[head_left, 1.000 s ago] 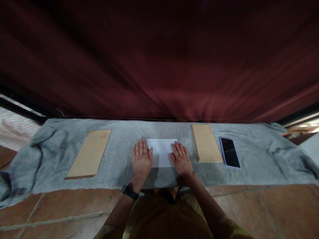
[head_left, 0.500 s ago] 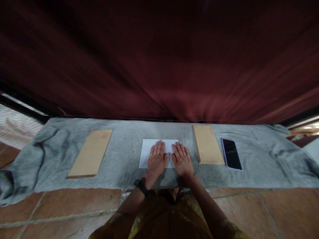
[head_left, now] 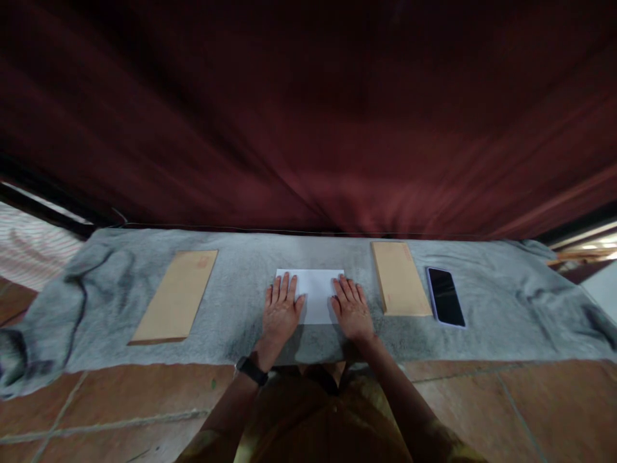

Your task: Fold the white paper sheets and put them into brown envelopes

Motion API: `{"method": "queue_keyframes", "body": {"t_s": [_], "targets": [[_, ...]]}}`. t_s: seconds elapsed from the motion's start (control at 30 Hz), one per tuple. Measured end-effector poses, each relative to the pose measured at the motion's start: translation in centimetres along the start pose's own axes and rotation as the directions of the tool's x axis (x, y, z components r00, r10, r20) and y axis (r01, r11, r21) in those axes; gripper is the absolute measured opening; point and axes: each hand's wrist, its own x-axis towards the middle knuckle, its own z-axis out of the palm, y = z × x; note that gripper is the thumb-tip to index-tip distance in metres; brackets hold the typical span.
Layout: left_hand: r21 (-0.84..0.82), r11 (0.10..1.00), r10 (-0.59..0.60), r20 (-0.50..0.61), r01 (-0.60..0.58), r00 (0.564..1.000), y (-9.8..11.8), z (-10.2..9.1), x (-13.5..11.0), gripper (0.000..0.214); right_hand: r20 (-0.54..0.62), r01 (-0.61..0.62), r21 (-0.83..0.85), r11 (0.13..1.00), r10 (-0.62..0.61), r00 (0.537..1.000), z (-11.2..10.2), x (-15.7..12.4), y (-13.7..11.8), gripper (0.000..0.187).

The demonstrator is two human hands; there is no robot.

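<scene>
A white sheet of paper (head_left: 315,297) lies flat on the grey cloth in front of me. My left hand (head_left: 282,308) rests palm down over its left edge, fingers stretched out and thumb pointing inward. Over the right edge lies my right hand (head_left: 353,308), also flat with its fingers extended. Both palms hide the paper's side edges, while its middle shows between the thumbs. To the right of my right hand is a stack of brown envelopes (head_left: 401,280). Another brown envelope (head_left: 174,296) sits apart on the left.
A phone (head_left: 446,297) in a pale purple case lies beside the right-hand envelopes. Grey cloth (head_left: 245,283) covers the long surface, rumpled at both ends. Behind it hangs a dark red curtain (head_left: 308,141). Tiled floor (head_left: 144,392) shows along the near edge.
My left hand has slid left across the paper, from near its middle to its left edge. The right hand stays at the right edge.
</scene>
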Motion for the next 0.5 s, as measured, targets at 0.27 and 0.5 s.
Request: {"method": "queue_keyframes", "body": {"t_s": [0.27,0.5], "targets": [[-0.031,0.999,-0.01,-0.001,0.01,1.0,-0.1,-0.4,0.0,0.056,-0.004,-0.011,0.097,0.995,0.012,1.0,-0.7,2.1,-4.4,0.048],[-0.028,1.0,0.0,0.031,0.001,1.0,-0.3,-0.6,-0.2,0.053,0.061,0.124,0.116,0.986,-0.131,0.989,0.9,2.3,-8.0,0.046]]}}
